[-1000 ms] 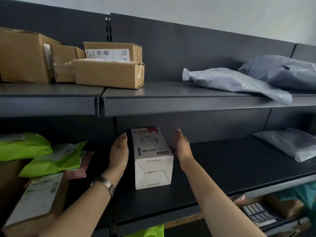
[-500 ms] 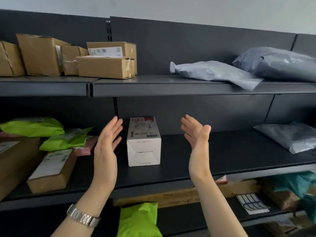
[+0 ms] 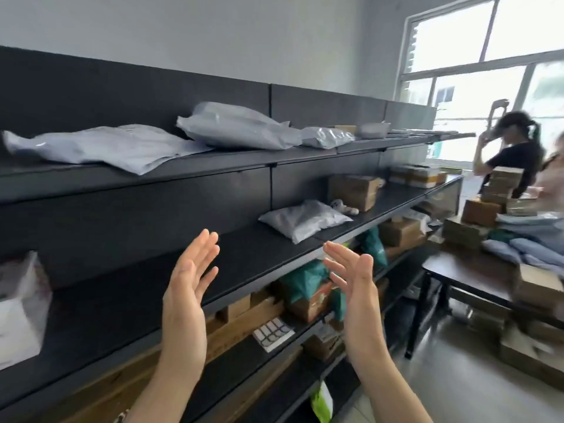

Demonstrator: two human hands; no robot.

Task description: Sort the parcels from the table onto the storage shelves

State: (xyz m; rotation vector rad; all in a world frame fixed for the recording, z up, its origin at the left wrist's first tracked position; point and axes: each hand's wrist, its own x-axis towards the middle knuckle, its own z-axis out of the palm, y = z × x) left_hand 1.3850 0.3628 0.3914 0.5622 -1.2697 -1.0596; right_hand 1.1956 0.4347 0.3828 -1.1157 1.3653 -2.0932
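Both hands empty: left hand and right hand raised at lower centre of the frame, fingers spread, palms facing each other, touching nothing

Change since a second ago: the hands then flanked a white box on the middle shelf; they have let go and drawn back. The view has swung right, so the box now sits at the far left edge of the frame, alone on that shelf, well apart from both hands

Also on shelves: grey bags on the top shelf at upper centre; one grey bag further along the middle shelf; cardboard boxes beyond it

Right of frame: table stacked with parcels; a person in black beside it

Judgement: this box counts as placed. With the view turned toward the table, the next step is probably to fetch another parcel
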